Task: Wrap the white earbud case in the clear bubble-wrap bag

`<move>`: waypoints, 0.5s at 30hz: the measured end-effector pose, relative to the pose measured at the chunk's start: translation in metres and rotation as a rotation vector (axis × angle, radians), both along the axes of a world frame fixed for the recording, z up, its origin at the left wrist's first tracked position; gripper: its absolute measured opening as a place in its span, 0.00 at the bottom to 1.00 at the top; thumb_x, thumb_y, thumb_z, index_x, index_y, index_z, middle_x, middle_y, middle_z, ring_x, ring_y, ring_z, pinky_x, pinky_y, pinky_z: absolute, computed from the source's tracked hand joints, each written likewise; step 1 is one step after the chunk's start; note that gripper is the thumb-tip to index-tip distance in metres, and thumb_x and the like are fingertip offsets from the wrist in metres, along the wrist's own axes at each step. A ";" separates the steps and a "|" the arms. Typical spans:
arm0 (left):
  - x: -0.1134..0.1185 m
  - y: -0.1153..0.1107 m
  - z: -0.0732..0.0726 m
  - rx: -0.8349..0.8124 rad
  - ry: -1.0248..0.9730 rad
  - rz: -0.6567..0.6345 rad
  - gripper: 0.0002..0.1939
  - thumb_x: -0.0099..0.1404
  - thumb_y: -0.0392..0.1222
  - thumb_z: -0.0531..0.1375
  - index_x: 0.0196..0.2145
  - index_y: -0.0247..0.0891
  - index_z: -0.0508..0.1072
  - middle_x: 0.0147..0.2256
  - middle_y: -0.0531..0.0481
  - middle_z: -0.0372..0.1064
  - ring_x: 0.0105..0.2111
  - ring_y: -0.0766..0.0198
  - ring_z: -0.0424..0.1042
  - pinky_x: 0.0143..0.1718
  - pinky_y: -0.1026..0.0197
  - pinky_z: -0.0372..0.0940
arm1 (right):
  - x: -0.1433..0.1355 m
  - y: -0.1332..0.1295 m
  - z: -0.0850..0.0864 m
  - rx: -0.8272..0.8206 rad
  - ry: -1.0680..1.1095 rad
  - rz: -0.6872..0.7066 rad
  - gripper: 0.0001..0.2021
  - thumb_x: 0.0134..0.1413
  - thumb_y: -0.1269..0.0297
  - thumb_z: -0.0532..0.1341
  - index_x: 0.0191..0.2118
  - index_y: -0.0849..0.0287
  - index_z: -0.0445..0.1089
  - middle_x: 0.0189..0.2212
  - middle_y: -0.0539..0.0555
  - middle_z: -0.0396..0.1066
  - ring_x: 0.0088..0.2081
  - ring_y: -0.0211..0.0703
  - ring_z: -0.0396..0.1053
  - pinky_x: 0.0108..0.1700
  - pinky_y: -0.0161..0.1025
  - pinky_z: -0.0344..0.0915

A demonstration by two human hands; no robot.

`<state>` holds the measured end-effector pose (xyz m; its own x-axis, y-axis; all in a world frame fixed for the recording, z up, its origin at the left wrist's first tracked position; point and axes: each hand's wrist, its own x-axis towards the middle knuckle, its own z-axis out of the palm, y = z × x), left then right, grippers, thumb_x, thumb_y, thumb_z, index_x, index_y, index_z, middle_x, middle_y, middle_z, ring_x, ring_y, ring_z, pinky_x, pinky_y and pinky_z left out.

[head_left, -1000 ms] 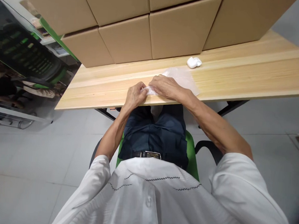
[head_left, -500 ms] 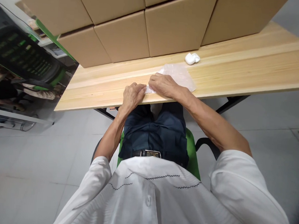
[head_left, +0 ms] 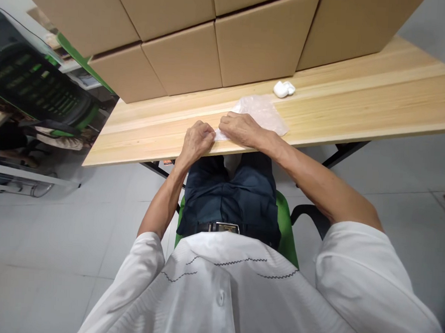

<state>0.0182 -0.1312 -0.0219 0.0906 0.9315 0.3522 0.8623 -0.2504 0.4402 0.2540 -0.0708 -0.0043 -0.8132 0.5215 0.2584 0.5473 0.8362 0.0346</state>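
Near the table's front edge lies a crinkled, pinkish-white sheet of translucent plastic wrap [head_left: 263,112]. My right hand [head_left: 243,128] rests over its left part, fingers curled and closed on it. At the wrap's left end, my left hand [head_left: 199,140] pinches the narrow edge between bent fingers. A short strip of the wrap shows between the hands; whether anything lies inside it is hidden by my fingers. Behind the sheet sits a small white, rounded, two-part thing [head_left: 283,89], which neither hand touches.
Stacked cardboard boxes [head_left: 183,63] line the back of the wooden table [head_left: 363,89]. A black mesh chair [head_left: 42,85] and a shelf with a pale frame [head_left: 30,170] stand to the left. My legs are under the table's front edge.
Both hands stay on the wrap, with only a slight shift of the fingers. The view has tilted a little, so the boxes and table sit slightly lower.
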 end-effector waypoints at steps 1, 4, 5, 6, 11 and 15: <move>0.001 0.000 0.000 0.007 0.005 -0.004 0.07 0.74 0.34 0.65 0.39 0.44 0.81 0.45 0.44 0.83 0.47 0.49 0.81 0.56 0.46 0.76 | 0.000 0.000 0.000 -0.004 0.004 -0.001 0.20 0.80 0.79 0.58 0.59 0.65 0.88 0.55 0.69 0.89 0.54 0.61 0.79 0.44 0.49 0.62; 0.003 -0.001 0.001 0.033 0.043 -0.005 0.07 0.74 0.34 0.64 0.40 0.45 0.81 0.46 0.43 0.83 0.47 0.48 0.81 0.55 0.46 0.76 | -0.001 0.002 -0.002 -0.022 0.024 -0.002 0.20 0.80 0.78 0.58 0.58 0.64 0.88 0.55 0.68 0.89 0.54 0.61 0.79 0.46 0.49 0.64; 0.004 -0.002 0.000 0.037 0.059 -0.006 0.07 0.74 0.34 0.64 0.40 0.45 0.81 0.46 0.43 0.83 0.47 0.48 0.81 0.55 0.46 0.76 | -0.001 0.002 -0.002 -0.027 0.026 -0.002 0.20 0.80 0.78 0.58 0.58 0.63 0.88 0.55 0.67 0.89 0.54 0.60 0.79 0.47 0.48 0.64; 0.004 -0.002 0.000 0.037 0.071 -0.008 0.07 0.74 0.34 0.64 0.42 0.45 0.82 0.46 0.43 0.83 0.47 0.48 0.81 0.55 0.46 0.76 | -0.001 0.002 -0.002 -0.030 0.029 -0.003 0.20 0.81 0.78 0.58 0.58 0.62 0.88 0.55 0.67 0.89 0.54 0.60 0.79 0.47 0.48 0.64; 0.004 -0.005 0.000 0.022 0.092 -0.037 0.13 0.77 0.36 0.63 0.50 0.45 0.88 0.51 0.42 0.85 0.49 0.47 0.83 0.56 0.46 0.77 | 0.000 0.003 -0.004 -0.034 0.059 -0.008 0.19 0.82 0.77 0.57 0.56 0.63 0.88 0.55 0.68 0.89 0.55 0.60 0.78 0.48 0.49 0.64; 0.006 -0.005 0.002 0.013 0.106 -0.039 0.13 0.78 0.37 0.64 0.51 0.45 0.90 0.51 0.42 0.85 0.51 0.46 0.84 0.56 0.46 0.77 | 0.001 0.004 -0.006 -0.027 0.083 0.014 0.18 0.82 0.76 0.58 0.56 0.63 0.88 0.55 0.68 0.89 0.55 0.61 0.78 0.49 0.48 0.65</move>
<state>0.0238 -0.1363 -0.0197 0.1642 0.9219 0.3510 0.8934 -0.2898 0.3434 0.2552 -0.0672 -0.0098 -0.7966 0.5181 0.3115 0.5358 0.8437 -0.0330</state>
